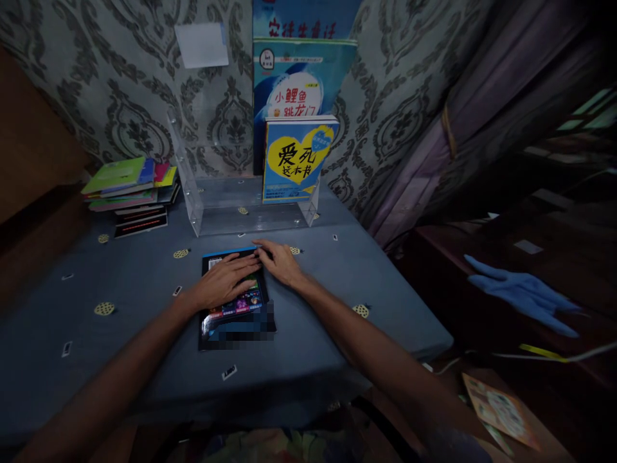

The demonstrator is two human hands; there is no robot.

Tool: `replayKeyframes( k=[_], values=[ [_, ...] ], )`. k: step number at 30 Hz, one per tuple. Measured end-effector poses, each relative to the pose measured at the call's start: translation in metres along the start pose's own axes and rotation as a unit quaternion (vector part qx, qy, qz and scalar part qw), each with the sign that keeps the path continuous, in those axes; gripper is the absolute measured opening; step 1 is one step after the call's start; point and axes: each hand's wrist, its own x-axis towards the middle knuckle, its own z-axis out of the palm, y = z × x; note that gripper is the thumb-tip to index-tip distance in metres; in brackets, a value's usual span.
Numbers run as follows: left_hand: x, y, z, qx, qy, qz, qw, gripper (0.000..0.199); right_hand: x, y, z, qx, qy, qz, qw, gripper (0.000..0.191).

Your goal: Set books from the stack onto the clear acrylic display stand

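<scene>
A dark book [212, 334] with a blue top edge and colourful pictures lies flat on the grey-blue tablecloth [154, 360]. My left hand [224, 281] rests palm down across its upper part, fingers stretched to the right. At the book's upper right corner is my right hand [278, 260], its fingers spread and touching the edge near my left fingertips. Neither hand grips anything. Part of the book's cover is hidden under my left hand, and its lower right is pixelated.
Behind the book stands a clear acrylic rack [193, 206], with a blue and yellow book [294, 183] and larger books at its right. A book stack [120, 177] sits back left. A blue glove [525, 292] lies at the far right, beyond the table edge.
</scene>
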Motion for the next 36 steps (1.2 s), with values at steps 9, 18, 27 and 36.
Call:
replayKeyframes(
  k=[9,18,27,36],
  values=[
    [0.006,-0.010,-0.007,-0.001,0.002,0.004,1.000,0.051,0.000,0.004,0.002,-0.004,-0.003,-0.027,1.000,0.035],
    [0.001,-0.002,-0.002,0.013,0.001,0.002,1.000,0.056,0.001,0.002,0.001,0.000,-0.012,-0.017,1.000,0.035],
    [0.005,0.007,-0.002,0.020,0.010,-0.022,1.000,0.052,-0.001,0.000,0.001,-0.025,0.003,-0.018,1.000,0.035],
    [0.003,0.010,0.002,0.022,0.026,-0.030,0.999,0.049,-0.002,-0.001,0.001,-0.046,0.002,-0.017,0.999,0.035]
  ],
)
